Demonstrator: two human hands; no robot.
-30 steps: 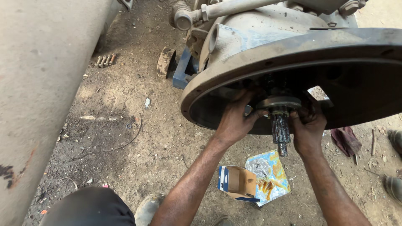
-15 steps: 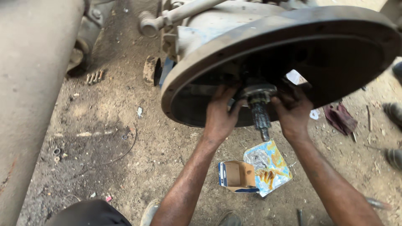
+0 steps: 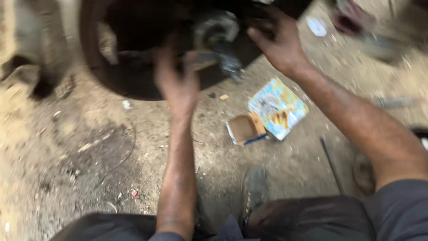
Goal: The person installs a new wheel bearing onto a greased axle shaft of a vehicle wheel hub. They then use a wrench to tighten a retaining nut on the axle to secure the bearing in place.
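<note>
The view is blurred by motion. A large dark round metal housing (image 3: 133,80) fills the top, with a grey splined shaft (image 3: 225,53) sticking out of its middle. My left hand (image 3: 178,85) is raised in front of the housing's lower rim, just left of the shaft; blur hides its fingers. My right hand (image 3: 278,42) rests against the housing to the right of the shaft, fingertips reaching into the dark recess. Whether either hand grips anything cannot be made out.
On the dirt ground below the housing lie an open small cardboard box (image 3: 245,129) and a colourful torn packet (image 3: 278,107). A thin metal rod (image 3: 332,163) lies at the right. My shoe (image 3: 254,189) and dark-trousered knees are at the bottom.
The view has swung down and closer, so the housing now sits at the top edge. My left hand has drawn back from the shaft's hub; my right hand stays by it.
</note>
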